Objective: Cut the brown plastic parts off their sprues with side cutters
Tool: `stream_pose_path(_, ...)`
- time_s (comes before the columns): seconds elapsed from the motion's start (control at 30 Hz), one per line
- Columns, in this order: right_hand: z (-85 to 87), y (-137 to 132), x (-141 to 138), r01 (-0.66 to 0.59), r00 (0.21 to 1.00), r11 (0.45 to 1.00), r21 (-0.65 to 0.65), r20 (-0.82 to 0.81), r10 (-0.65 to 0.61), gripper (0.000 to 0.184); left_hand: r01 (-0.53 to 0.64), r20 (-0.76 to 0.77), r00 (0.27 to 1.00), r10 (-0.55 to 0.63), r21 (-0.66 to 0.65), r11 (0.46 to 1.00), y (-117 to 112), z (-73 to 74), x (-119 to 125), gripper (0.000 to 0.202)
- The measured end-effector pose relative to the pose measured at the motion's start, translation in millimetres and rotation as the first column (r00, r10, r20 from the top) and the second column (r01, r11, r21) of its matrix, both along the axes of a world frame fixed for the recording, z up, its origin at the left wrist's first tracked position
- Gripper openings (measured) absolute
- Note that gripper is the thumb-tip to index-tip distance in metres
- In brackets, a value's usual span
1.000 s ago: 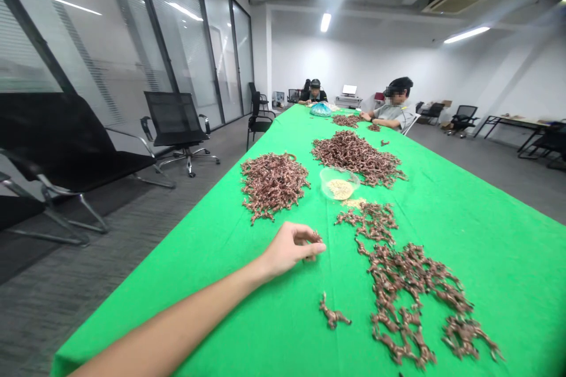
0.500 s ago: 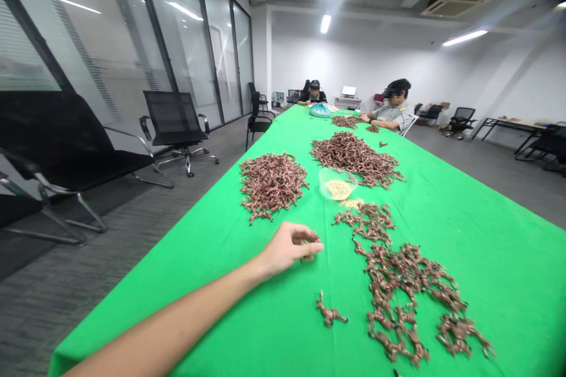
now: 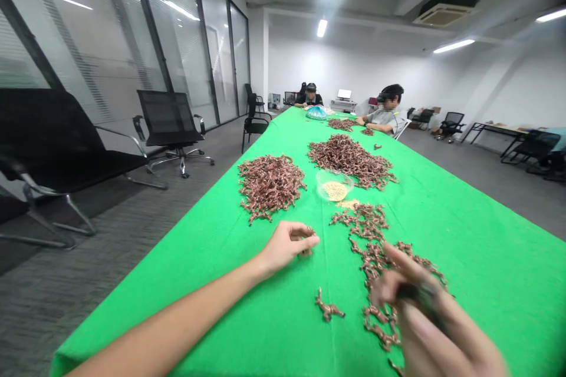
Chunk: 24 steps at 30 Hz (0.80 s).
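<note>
My left hand [image 3: 286, 244] rests on the green table cloth [image 3: 464, 230], its fingers curled and pinched on a small brown figure [image 3: 306, 239]. My right hand [image 3: 431, 318] has come in at the lower right, blurred by motion, over a loose trail of small brown figures [image 3: 369, 230]; something thin and dark seems to lie between its fingers. A single brown figure [image 3: 326, 308] lies on the cloth between both hands.
Two big heaps of brown figures [image 3: 269, 181] [image 3: 349, 156] lie further up the table, with a clear bowl of pale grains [image 3: 334, 186] between them. Two people sit at the far end. Black chairs [image 3: 163, 123] stand along the glass wall on the left.
My right hand has come into view at the lower right, over the near figures. My left hand has stayed in place, still pinched on the figure. The view shifted slightly.
</note>
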State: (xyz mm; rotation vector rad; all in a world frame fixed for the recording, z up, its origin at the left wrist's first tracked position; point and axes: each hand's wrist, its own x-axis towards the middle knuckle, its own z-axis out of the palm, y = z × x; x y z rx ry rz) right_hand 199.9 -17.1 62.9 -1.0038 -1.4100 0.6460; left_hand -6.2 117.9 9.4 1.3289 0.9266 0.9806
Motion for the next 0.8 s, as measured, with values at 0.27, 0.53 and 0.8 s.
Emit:
stream_pose_path(0.27,-41.0,77,-52,0.239,0.474,0.971,-0.01,0.874,-0.108,0.036,-0.305,0.146,0.94,0.308,-0.044,0.951,9,2.6,-7,0.024)
stream_pose_path(0.53,-60.4,82,-53,0.159,0.29,0.987,0.027,0.954,-0.073,0.034,-0.245,0.12,0.964,0.237,0.055,0.968,7,-7.5,-1,0.025)
stream_pose_path(0.8,-19.5,52,-28,0.022,0.695,0.997,0.071,0.716,-0.066,0.054,-0.202,0.048,0.979,0.197,0.153,0.967,2,-13.7,0,0.025)
